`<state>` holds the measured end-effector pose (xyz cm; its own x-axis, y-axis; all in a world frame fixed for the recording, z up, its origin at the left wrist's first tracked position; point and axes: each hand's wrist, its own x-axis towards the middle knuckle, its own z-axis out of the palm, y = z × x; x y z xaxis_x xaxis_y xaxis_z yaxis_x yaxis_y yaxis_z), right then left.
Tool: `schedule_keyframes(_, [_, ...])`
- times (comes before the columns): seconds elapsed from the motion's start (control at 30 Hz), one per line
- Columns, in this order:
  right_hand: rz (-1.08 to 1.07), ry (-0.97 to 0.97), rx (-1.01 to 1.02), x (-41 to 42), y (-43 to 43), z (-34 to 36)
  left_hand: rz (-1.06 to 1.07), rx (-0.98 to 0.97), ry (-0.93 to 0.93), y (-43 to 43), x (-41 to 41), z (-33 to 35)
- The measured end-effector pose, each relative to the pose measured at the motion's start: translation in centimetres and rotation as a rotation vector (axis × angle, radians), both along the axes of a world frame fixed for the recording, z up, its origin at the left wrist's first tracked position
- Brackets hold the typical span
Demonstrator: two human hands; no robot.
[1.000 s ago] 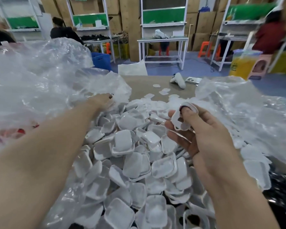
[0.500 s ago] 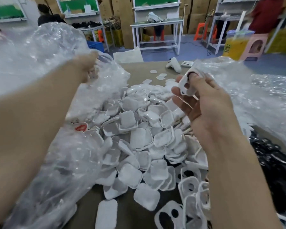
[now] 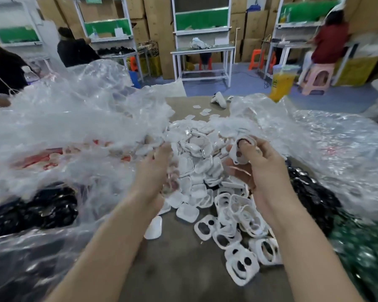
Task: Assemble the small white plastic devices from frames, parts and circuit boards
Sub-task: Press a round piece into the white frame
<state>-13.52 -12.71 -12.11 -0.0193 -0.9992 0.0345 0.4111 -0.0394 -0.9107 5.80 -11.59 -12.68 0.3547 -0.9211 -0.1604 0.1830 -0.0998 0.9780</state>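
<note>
Right hand (image 3: 256,168) pinches one white frame (image 3: 235,149) above the pile.
Left hand (image 3: 156,171) is over the pile of white shells (image 3: 196,171), mid surface (image 3: 175,269); its fingers are too blurred to tell. Loose frames (image 3: 242,264) lie near right.

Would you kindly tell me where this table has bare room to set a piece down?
Bare tabletop lies nearest you, between the plastic bag and the white frames. A smaller patch lies beyond the pile of white shells, which crowds the middle.
</note>
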Motion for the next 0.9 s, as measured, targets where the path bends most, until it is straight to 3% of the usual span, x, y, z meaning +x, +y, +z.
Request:
schedule_keyframes(0.17, [-0.011,0.16,-0.113,-0.7,4.1,-2.9,0.019,-0.209,-1.157,6.0,-3.8,-7.5])
schedule_keyframes(0.23, [-0.031,0.224,-0.168,-1.1,5.2,-4.3,0.034,-0.321,-1.471,5.8,-4.5,-8.1])
schedule_keyframes(0.27, [-0.036,0.245,-0.189,-1.5,5.7,-4.9,0.031,-0.349,-1.533,5.7,-4.6,-8.2])
schedule_keyframes(0.43, [-0.072,0.252,-0.25,-3.1,6.6,-6.9,-0.026,-0.384,-1.393,4.4,-4.0,-8.2])
schedule_keyframes(0.9, [-0.035,0.38,-0.314,-2.6,5.8,-8.2,-0.004,-0.48,-1.385,6.0,-2.9,-7.8])
